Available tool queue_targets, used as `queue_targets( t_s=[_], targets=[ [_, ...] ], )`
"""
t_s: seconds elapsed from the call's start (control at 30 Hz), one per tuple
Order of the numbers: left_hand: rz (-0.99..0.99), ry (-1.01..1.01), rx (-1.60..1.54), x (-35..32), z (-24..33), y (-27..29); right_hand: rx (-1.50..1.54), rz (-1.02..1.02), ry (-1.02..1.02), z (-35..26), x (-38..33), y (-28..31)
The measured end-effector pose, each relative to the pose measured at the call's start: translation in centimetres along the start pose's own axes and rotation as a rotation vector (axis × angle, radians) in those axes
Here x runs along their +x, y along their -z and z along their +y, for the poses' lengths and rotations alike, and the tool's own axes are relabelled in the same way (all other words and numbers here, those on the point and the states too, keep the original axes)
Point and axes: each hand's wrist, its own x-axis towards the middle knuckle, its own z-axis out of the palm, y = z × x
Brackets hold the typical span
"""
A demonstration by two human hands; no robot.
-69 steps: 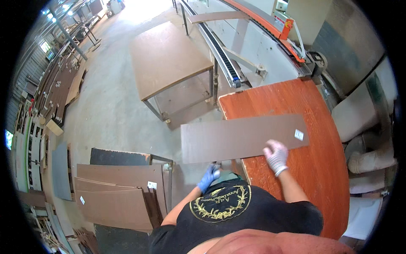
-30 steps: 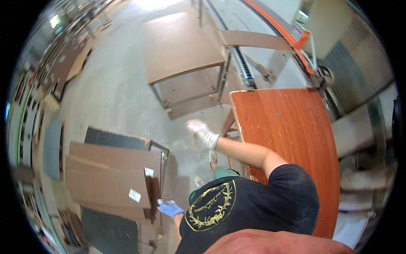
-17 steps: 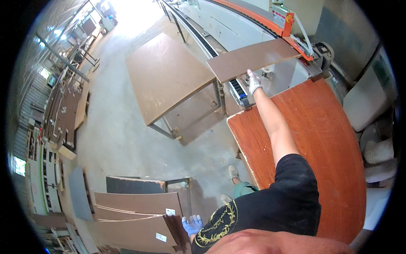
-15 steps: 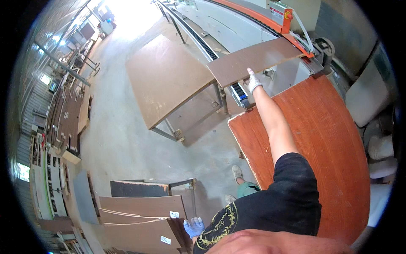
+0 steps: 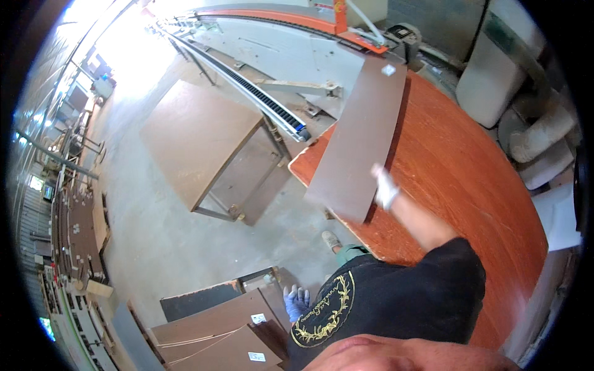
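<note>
A long brown board (image 5: 362,136) lies at a slant over the red-brown wooden tabletop (image 5: 458,179), its far end by the orange and white machine. My right hand (image 5: 387,190), in a white glove and blurred by motion, grips the board's right edge toward its near end. A small white label (image 5: 388,70) shows on the far end. Low in the picture, my left hand (image 5: 297,302) wears a bluish glove. Its fingers are spread with nothing in them, beside the stacked brown panels (image 5: 210,321).
A brown-topped table (image 5: 198,136) on a metal frame stands left of the tabletop. Behind it runs a roller conveyor (image 5: 238,86) along the white machine (image 5: 278,55). Strips and panels (image 5: 74,229) line the far left wall. Pale ducts (image 5: 547,139) stand at right.
The board has swung from lying crosswise by the machine to a lengthwise slant over the red-brown tabletop. My right hand has drawn back nearer to me with it. The view has shifted.
</note>
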Motion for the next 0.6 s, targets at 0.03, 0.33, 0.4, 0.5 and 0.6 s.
queue_targets(
  t_s=[0.03,0.33,0.4,0.5,0.6],
  targets=[
    [-0.17,-0.006,0.248,1.8,-1.6,1.4,-0.399,-0.044,-0.083,1.6,-4.7,0.4],
    [-0.412,0.134,0.052,-0.3,-4.3,-5.1,-2.247,0.657,0.708,-3.1,-11.2,6.1],
    [-0.453,0.196,-0.113,1.8,-3.3,-4.7,-2.058,0.634,0.549,-2.9,-9.8,8.2],
    [-0.256,-0.031,0.131,2.7,-4.0,-4.8,-1.893,0.669,0.609,-1.8,-10.1,9.7],
    [-0.085,-0.253,-0.074,-0.2,-3.0,-6.1,-1.509,0.448,0.582,-2.0,-6.7,15.2]
  ],
)
